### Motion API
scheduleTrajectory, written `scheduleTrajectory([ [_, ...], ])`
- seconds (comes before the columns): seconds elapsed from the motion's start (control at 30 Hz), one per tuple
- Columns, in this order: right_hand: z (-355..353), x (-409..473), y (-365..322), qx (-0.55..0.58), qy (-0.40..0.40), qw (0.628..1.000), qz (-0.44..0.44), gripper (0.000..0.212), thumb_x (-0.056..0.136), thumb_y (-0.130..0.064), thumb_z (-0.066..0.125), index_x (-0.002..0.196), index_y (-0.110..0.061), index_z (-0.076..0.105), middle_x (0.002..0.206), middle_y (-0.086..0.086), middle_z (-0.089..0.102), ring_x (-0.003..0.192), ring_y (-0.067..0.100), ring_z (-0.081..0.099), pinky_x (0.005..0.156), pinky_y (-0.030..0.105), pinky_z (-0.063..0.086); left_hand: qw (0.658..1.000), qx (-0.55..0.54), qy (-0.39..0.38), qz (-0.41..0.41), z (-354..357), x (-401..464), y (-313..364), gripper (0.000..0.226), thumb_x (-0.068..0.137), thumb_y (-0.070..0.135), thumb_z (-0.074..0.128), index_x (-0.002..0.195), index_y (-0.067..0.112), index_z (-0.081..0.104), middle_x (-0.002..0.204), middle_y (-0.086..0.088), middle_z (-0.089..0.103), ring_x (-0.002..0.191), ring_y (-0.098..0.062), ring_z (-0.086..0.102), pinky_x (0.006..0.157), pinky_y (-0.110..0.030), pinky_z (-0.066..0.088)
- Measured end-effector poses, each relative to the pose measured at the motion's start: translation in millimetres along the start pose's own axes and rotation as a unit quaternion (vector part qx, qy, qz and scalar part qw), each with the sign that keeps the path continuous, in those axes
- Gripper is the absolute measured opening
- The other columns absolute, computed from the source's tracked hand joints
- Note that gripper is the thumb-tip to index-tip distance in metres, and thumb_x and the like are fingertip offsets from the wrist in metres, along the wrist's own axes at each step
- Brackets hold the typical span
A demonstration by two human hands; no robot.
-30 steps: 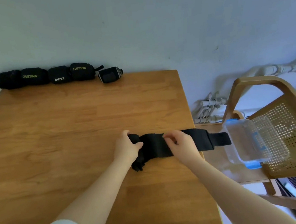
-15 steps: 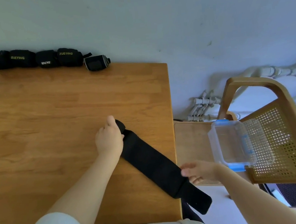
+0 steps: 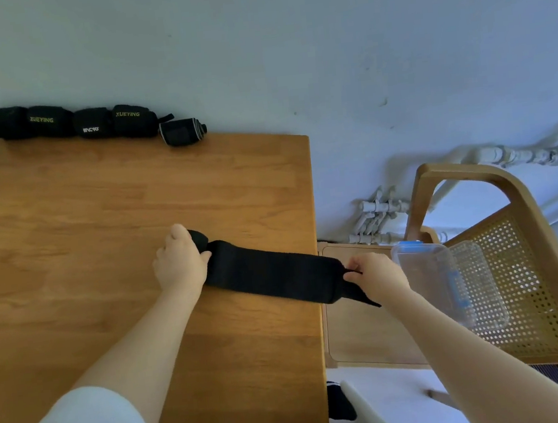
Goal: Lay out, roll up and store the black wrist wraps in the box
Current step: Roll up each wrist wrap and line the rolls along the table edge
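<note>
I see black wrist wrap [image 3: 270, 274] stretched flat across wooden table [image 3: 100, 230], right end past edge. Left hand [image 3: 181, 261] grips its far end; right hand [image 3: 377, 276] pinches near end beside clear box [image 3: 450, 283] on chair [image 3: 526, 288].

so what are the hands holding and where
Both hold the black wrist wrap: left hand grips its far end, right hand pinches the end past the table edge.
</note>
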State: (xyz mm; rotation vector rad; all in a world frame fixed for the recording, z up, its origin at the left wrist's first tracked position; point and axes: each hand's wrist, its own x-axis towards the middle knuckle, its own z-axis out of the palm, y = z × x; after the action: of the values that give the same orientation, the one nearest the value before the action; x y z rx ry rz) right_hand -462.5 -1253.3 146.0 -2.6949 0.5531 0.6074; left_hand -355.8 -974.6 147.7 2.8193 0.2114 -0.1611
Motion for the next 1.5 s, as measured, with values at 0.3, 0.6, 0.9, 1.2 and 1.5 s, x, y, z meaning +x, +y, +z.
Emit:
scheduleTrajectory([
  [0.3,29.4,-16.4,-205.7,0.046,-0.095,0.936,-0.335,0.046,0.102,-0.02,0.038,0.147,-0.017,0.031,0.156,0.001,0.022,0.14,0.023,0.026,0.112,0.039,0.03,0.993,0.007,-0.026,0.117,-31.3,22.3,-68.6,0.035,0.087,0.03,0.066,0.099,0.014,0.037,0.093,0.0,0.046,0.075,-0.021,0.047,0.055,-0.03,0.035],
  [0.6,50.1,11.3,-250.1,-0.162,-0.112,0.924,-0.327,0.049,0.104,-0.025,0.03,0.151,-0.025,0.018,0.159,-0.006,0.012,0.143,0.021,0.019,0.112,0.039,0.022,0.976,-0.039,-0.124,0.173,-46.4,46.0,-107.7,0.031,0.091,0.036,0.058,0.104,0.016,0.038,0.097,0.003,0.043,0.079,-0.017,0.046,0.058,-0.027,0.032],
  [0.9,59.4,23.0,-261.8,0.055,-0.098,0.972,-0.205,0.041,0.099,-0.031,0.046,0.139,-0.021,0.047,0.149,0.001,0.032,0.13,0.022,0.041,0.104,0.035,0.038,0.942,-0.102,-0.301,0.103,-65.4,70.2,-104.0,0.047,0.09,0.026,0.062,0.127,0.021,0.034,0.093,-0.004,0.055,0.068,-0.016,0.052,0.056,-0.025,0.039],
  [1.2,52.3,23.5,-287.8,0.21,-0.15,0.966,-0.011,0.052,0.083,-0.033,0.07,0.127,-0.008,0.055,0.112,0.008,0.062,0.099,0.023,0.058,0.075,0.029,0.046,0.892,-0.236,-0.386,-0.009,-62.4,90.0,-117.0,0.083,0.074,0.022,0.081,0.141,0.015,0.034,0.139,-0.004,0.045,0.112,-0.021,0.047,0.089,-0.033,0.043],
  [1.5,38.9,8.3,-293.0,-0.116,0.166,0.96,-0.193,0.029,0.097,-0.014,0.045,0.126,-0.017,0.044,0.099,0.003,0.067,0.113,0.025,0.043,0.086,0.032,0.031,0.938,-0.115,-0.166,0.282,-61.1,77.5,-121.8,0.089,0.075,0.029,0.079,0.145,0.029,0.025,0.143,0.002,0.033,0.126,-0.021,0.043,0.094,-0.033,0.044],
])
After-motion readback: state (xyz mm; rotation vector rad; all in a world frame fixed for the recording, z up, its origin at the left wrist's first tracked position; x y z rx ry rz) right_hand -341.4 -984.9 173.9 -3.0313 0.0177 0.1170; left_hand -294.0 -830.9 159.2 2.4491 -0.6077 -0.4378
